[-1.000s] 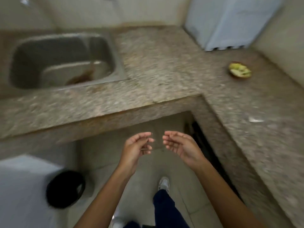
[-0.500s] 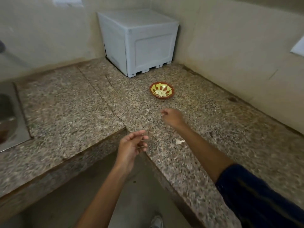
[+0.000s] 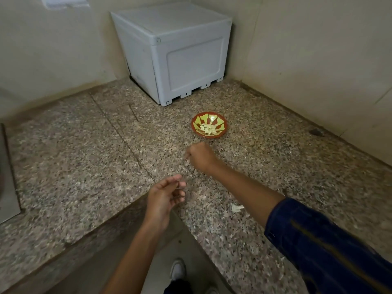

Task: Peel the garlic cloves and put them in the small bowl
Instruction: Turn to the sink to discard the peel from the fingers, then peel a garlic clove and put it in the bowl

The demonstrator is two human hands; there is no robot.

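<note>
A small red and yellow bowl [image 3: 220,120] sits on the granite counter [image 3: 84,158] and holds several pale peeled garlic cloves [image 3: 209,129]. My right hand [image 3: 200,154] hovers just in front of the bowl, its fingers curled downward toward the counter; whether it pinches anything is hidden. My left hand [image 3: 166,196] hangs over the counter's inner corner, palm turned inward, fingers loosely curled and empty. A scrap of garlic skin [image 3: 236,207] lies on the counter beside my right forearm.
A grey plastic box [image 3: 176,52] stands in the corner against the walls, behind the bowl. The edge of a steel sink [image 3: 8,177] shows at far left. Small skin flakes [image 3: 282,270] dot the counter at lower right. My shoe [image 3: 177,270] shows on the floor below.
The view swung from the sink side to the corner counter. My right hand reached out toward the bowl and has edged slightly closer; my left hand stayed near the counter's inner corner.
</note>
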